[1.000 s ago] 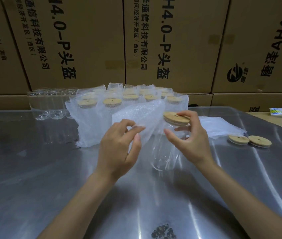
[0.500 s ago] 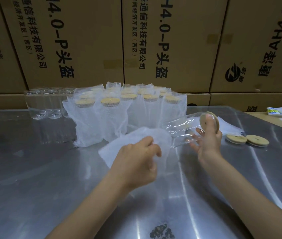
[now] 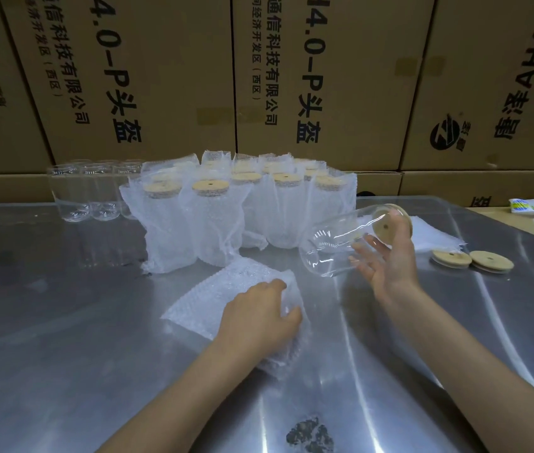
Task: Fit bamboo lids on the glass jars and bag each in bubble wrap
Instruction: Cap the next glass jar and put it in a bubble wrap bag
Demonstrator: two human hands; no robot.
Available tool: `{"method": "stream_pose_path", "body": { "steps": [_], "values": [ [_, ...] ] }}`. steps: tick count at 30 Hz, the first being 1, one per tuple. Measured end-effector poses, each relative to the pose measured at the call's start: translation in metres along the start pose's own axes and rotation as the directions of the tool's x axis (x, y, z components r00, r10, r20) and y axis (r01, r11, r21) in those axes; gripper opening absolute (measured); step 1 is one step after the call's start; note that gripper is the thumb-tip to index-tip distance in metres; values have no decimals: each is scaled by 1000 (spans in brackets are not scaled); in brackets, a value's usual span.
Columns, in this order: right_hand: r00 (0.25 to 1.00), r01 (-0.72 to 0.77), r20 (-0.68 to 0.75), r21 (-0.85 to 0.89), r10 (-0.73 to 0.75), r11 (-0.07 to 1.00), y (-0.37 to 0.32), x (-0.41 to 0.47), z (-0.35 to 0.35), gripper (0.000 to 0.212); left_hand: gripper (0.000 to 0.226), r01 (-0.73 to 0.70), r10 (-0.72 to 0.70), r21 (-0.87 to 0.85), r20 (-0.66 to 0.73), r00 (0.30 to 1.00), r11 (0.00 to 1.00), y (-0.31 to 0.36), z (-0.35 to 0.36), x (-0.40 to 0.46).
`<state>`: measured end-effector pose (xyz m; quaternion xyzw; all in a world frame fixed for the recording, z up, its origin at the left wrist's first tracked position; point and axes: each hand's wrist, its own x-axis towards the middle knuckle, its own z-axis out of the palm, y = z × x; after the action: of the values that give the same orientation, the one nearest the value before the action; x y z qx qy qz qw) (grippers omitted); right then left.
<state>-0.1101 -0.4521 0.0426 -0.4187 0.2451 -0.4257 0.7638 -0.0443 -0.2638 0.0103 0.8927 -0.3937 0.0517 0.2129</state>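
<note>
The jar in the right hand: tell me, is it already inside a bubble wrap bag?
No, the jar is bare in the right hand; the bubble wrap bag lies under the left hand.

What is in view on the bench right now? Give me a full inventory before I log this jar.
Clear glass jar with round bamboo lid: one, tilted on its side, held above the table in the right hand.
Flat white bubble-wrap bag: one, on the table under the left hand.
Bagged lidded jars: a cluster, count unclear, white wrap, centre back.
Empty clear glass jars: several, unlidded, back left.
Loose round bamboo lids: two, tan, right side of table.
Spare white bubble-wrap bags: a flat pile, behind the held jar.
Shiny steel table: one, grey.
Brown cardboard cartons: stacked behind.
Left hand: grips the bag.
Right hand: holds the jar.
</note>
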Motion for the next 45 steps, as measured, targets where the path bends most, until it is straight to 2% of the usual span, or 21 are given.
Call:
{"method": "stream_pose_path", "body": {
  "steps": [3,7,9,13,17,20,24,27,29,31,34,36,41,45],
  "values": [
    [995,-1,103,-11,2,1000,5,-6,6,58,46,31,-36,-137,-36,999,990,-4,-2,2],
    [971,-32,238,-20,36,999,12,-14,11,46,41,56,-96,-371,-91,991,927,-7,-5,4],
    [958,-46,283,-27,52,999,15,-17,11,41,51,72,-117,-444,-74,990,893,-8,-7,4],
    [938,-76,339,-24,79,997,17,-22,15,55,48,38,-70,-414,-63,996,910,-8,-4,4],
    [953,-8,304,-29,16,1000,17,-26,19,66,43,-25,-45,-424,-156,987,905,-7,3,6],
    [971,22,238,-31,-13,999,19,-28,19,87,29,-21,-126,-604,-201,972,797,-7,3,7],
    [982,95,166,-10,-92,995,19,-30,18,55,25,134,-258,-811,-21,966,569,-12,-2,12],
    [977,155,153,-25,-150,988,15,-33,18,60,34,214,-307,-896,92,947,390,-13,-6,14],
    [971,192,152,-44,-183,980,13,-37,18,63,37,211,-332,-918,95,939,335,-14,-8,15],
    [962,242,146,-77,-229,967,11,-40,19,61,32,188,-360,-928,64,931,321,-15,-10,15],
    [938,335,143,-132,-316,933,12,-43,19,45,13,162,-391,-934,26,920,319,-16,-11,16],
    [929,357,152,-138,-337,924,12,-43,19,43,5,133,-410,-938,-10,912,319,-16,-11,16],
    [948,290,174,-137,-265,947,10,-44,20,67,10,35,-468,-942,-133,873,334,-17,-14,16],
    [951,281,176,-156,-253,947,13,-44,20,65,8,-32,-474,-953,-178,862,300,-13,-20,14]
  ]
}}
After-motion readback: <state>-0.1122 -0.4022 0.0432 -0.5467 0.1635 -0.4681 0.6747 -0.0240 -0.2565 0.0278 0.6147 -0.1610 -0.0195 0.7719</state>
